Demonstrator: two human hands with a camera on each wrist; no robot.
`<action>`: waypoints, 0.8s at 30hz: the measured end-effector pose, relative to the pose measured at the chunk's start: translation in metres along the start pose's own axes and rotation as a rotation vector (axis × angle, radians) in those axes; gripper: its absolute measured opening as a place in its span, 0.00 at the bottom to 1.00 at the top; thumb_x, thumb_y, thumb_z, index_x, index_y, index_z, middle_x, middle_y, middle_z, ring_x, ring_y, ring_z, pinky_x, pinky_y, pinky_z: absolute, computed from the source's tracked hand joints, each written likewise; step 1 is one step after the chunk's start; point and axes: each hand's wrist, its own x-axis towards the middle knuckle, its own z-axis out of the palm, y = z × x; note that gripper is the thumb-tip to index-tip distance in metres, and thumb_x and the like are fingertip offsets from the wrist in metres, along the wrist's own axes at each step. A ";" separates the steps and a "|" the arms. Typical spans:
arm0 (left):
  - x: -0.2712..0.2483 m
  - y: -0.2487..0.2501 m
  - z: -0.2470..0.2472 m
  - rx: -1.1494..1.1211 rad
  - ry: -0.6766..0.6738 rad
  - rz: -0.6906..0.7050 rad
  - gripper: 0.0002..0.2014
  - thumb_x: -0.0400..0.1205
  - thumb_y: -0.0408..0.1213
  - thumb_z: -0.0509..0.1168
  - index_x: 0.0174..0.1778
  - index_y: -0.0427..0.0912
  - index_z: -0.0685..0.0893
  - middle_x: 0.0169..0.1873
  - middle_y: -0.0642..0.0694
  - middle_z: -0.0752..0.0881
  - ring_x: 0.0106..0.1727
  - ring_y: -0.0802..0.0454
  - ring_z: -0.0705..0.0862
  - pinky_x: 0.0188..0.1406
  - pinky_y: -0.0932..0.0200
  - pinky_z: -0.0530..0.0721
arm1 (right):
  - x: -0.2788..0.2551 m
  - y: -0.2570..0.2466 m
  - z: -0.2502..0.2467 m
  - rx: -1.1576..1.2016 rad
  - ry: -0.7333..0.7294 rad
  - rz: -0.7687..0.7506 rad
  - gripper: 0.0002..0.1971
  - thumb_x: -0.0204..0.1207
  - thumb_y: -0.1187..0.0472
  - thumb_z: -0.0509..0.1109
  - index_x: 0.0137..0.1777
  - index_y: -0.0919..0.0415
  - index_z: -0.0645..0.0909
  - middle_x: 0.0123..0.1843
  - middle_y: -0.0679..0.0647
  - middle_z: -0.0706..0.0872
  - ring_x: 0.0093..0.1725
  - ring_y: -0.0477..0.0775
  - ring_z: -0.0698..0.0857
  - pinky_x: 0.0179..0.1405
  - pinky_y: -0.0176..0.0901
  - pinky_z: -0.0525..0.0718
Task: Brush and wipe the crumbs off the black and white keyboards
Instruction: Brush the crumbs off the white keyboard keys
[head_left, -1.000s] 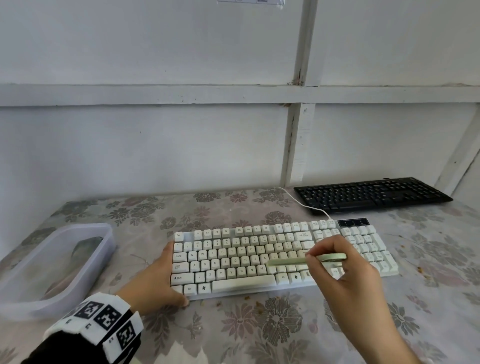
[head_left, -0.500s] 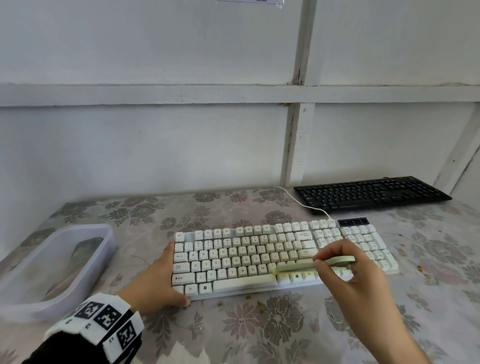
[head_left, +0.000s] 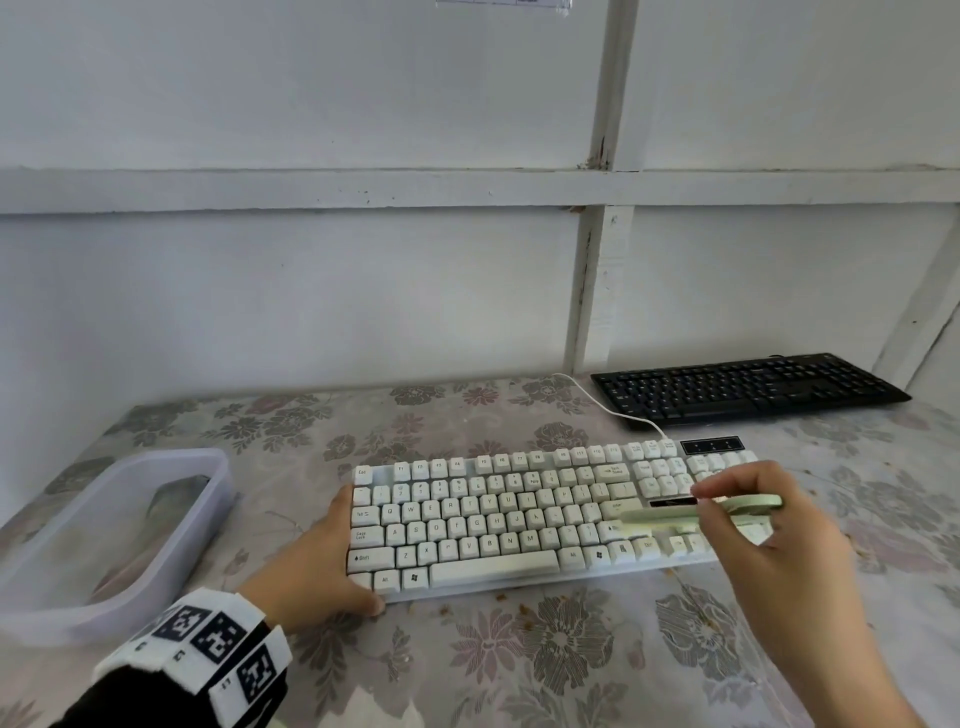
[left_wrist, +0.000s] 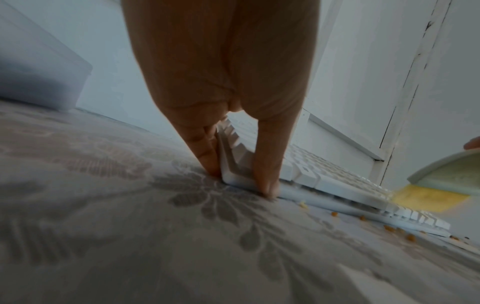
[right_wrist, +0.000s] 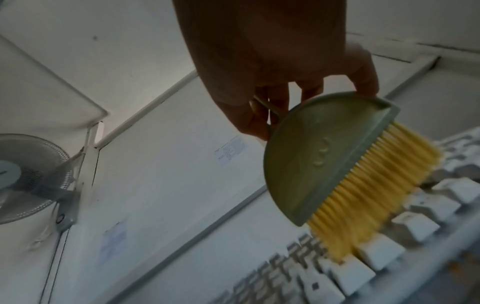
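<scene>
A white keyboard (head_left: 498, 514) lies across the middle of the flowered tablecloth. My left hand (head_left: 332, 561) grips its left end, fingers along the side edge and thumb (left_wrist: 265, 164) on the front corner (left_wrist: 228, 179). My right hand (head_left: 748, 514) pinches a small pale green brush (head_left: 691, 512) with yellow bristles (right_wrist: 376, 191). The bristles rest on the keys at the keyboard's right part (right_wrist: 363, 267). A black keyboard (head_left: 743, 389) sits at the back right by the wall. Orange crumbs (left_wrist: 389, 228) lie on the cloth along the white keyboard's front edge.
A translucent plastic container (head_left: 104, 530) stands at the left of the table. The white keyboard's cable (head_left: 613, 410) runs back towards the black keyboard. A white panelled wall (head_left: 363, 286) closes the back. A fan (right_wrist: 31, 179) shows in the right wrist view.
My right hand has carried the brush rightwards along the white keyboard, from its middle keys to the right part. The left hand stays on the left end.
</scene>
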 end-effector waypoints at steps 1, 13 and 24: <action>0.000 0.000 0.000 0.002 -0.002 -0.002 0.59 0.61 0.40 0.78 0.78 0.59 0.42 0.64 0.58 0.75 0.62 0.59 0.77 0.64 0.58 0.77 | 0.000 -0.002 -0.001 0.079 -0.006 0.002 0.13 0.74 0.70 0.71 0.37 0.49 0.80 0.35 0.52 0.85 0.31 0.67 0.74 0.20 0.27 0.69; -0.001 0.004 0.000 0.008 -0.001 -0.011 0.59 0.62 0.38 0.79 0.78 0.58 0.42 0.63 0.58 0.75 0.62 0.58 0.77 0.64 0.60 0.76 | 0.007 0.005 -0.003 0.009 -0.044 0.037 0.08 0.75 0.69 0.71 0.39 0.56 0.80 0.40 0.38 0.85 0.36 0.71 0.79 0.19 0.28 0.67; 0.001 0.000 0.002 -0.012 -0.002 -0.004 0.58 0.61 0.37 0.79 0.77 0.58 0.43 0.63 0.60 0.74 0.62 0.60 0.76 0.59 0.64 0.75 | 0.021 0.017 -0.031 0.024 0.027 0.058 0.08 0.75 0.68 0.71 0.40 0.54 0.81 0.37 0.50 0.86 0.28 0.47 0.78 0.23 0.27 0.71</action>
